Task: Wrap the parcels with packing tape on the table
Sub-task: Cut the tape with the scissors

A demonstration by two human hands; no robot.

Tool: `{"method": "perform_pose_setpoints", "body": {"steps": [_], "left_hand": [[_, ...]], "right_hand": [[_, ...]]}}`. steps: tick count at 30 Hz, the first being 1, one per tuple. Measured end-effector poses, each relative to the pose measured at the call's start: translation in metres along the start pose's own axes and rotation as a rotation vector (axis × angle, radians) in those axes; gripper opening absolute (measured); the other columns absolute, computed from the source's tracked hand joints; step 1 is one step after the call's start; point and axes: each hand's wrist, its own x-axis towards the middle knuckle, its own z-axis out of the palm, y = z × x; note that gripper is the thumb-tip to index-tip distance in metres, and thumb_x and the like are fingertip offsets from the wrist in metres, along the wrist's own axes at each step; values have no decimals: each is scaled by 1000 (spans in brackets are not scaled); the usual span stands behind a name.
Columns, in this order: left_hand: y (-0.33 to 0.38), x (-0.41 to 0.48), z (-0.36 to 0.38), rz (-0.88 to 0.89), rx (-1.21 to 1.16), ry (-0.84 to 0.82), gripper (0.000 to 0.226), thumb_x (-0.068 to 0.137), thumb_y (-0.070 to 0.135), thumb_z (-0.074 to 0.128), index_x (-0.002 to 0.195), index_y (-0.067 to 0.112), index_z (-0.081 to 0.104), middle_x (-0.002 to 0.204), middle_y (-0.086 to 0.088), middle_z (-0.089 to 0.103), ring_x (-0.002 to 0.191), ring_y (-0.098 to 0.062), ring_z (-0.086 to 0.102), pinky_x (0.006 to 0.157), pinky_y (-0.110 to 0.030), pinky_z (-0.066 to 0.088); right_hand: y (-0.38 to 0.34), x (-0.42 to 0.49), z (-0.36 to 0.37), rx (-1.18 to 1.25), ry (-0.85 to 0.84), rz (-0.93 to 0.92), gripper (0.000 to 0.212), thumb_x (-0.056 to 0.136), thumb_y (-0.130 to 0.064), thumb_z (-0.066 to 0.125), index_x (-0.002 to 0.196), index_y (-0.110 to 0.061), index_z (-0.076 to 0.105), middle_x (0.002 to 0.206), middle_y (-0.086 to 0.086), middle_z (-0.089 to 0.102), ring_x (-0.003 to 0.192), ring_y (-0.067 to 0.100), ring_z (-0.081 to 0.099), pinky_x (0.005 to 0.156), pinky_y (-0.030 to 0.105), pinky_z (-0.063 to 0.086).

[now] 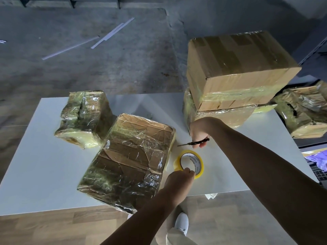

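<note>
A large flat parcel [131, 161] covered in shiny tape lies at the front middle of the white table [39, 167]. To its right lies a yellow roll of packing tape [190, 155], and my left hand [180, 181] pinches the roll's near rim. Just beyond the roll, my right hand [199, 132] grips a pair of dark scissors [192, 142], blades pointing left. A smaller taped parcel [85, 117] sits at the back left. At the back right a big cardboard box [237, 68] is stacked on another taped parcel [223, 115].
A crumpled taped parcel [304, 110] lies past the table's right edge on a dark surface. Thin white strips [99, 38] lie on the grey floor beyond. My white shoe [182, 223] shows below the table's front edge. A scrap of tape [211, 195] hangs there.
</note>
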Motion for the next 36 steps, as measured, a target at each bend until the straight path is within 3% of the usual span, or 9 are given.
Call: {"method": "perform_pose_setpoints", "body": {"steps": [4,6,8,12,16,21,27,32,36], "left_hand": [[9,-10,-9,47,71,-29,32,42,20,84,67,22,65,58,6,57,40,-6,57,33,-17,36],[15,-14,-7,19,88,-4,35,28,26,84,56,23,63,49,8,52,32,-3,50,29,-16,30],[22,-18,-4,1,93,3,36,25,29,84,52,23,61,47,8,50,31,-3,48,28,-16,29],[29,-22,0,0,70,4,35,26,28,83,50,22,58,46,8,48,30,-3,47,28,-16,29],[30,-18,4,20,61,-6,39,23,26,83,53,23,58,48,7,49,31,-4,46,28,-15,29],[36,-10,7,44,61,-9,43,21,26,84,56,23,59,50,7,49,31,-4,47,28,-14,30],[43,-3,12,67,58,-8,40,25,27,85,58,23,63,51,7,52,34,-3,49,30,-16,32],[47,4,14,69,35,0,39,28,26,86,60,22,64,51,7,53,35,-3,50,30,-16,35],[48,6,15,68,44,-8,40,29,24,89,61,22,64,52,7,54,35,-3,51,31,-15,37]], "right_hand": [[0,1,-5,14,-28,33,32,96,-34,50,69,-18,55,66,-5,53,62,10,49,65,21,42],[3,-1,-7,1,-27,10,32,95,-32,52,67,-18,56,63,-6,54,62,9,50,71,21,42],[9,-4,-7,-19,-23,-17,34,94,-32,52,62,-19,55,60,-7,52,59,8,48,66,20,41],[31,-13,9,21,52,-126,25,88,-31,54,70,-15,60,62,-6,55,53,8,45,50,17,33],[66,-9,42,372,173,-211,17,82,-35,69,97,-28,69,68,-10,71,57,2,60,57,20,39],[86,9,76,583,220,-259,21,77,-40,76,94,-37,65,66,-9,71,54,0,62,55,19,44],[93,15,91,458,317,-221,43,64,-67,73,96,-42,58,91,-18,58,82,1,52,62,21,35],[96,12,88,346,165,-215,75,61,-74,70,125,-38,52,122,-15,51,109,11,47,83,26,35],[98,9,91,267,99,-199,89,63,-76,68,137,-33,44,137,-12,46,109,9,42,92,26,33]]}}
